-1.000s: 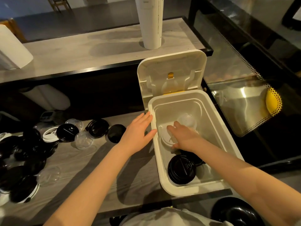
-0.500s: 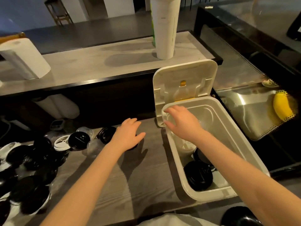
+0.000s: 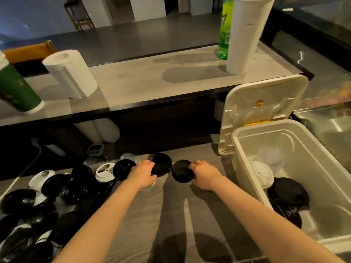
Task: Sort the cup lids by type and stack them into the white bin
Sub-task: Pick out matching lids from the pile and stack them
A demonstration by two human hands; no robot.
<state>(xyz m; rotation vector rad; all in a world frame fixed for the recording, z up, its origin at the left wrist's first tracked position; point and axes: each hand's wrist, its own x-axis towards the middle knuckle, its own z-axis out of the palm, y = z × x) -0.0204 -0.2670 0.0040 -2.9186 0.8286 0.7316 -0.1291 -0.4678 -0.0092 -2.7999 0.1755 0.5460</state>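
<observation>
Head view: white bin lies to the right

Right hand pinches a round black lid by its rim on the desk. Left hand curls over a second black lid, grip hidden. Right hand is nearer the bin. Green bottle label is unreadable.

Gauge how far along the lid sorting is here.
Looks early. Done: white bin holds a white lid stack, a black stack and clear lids. In hand: right hand pinches a black lid, left hand touches a second black lid. Left: the big mixed pile.
</observation>
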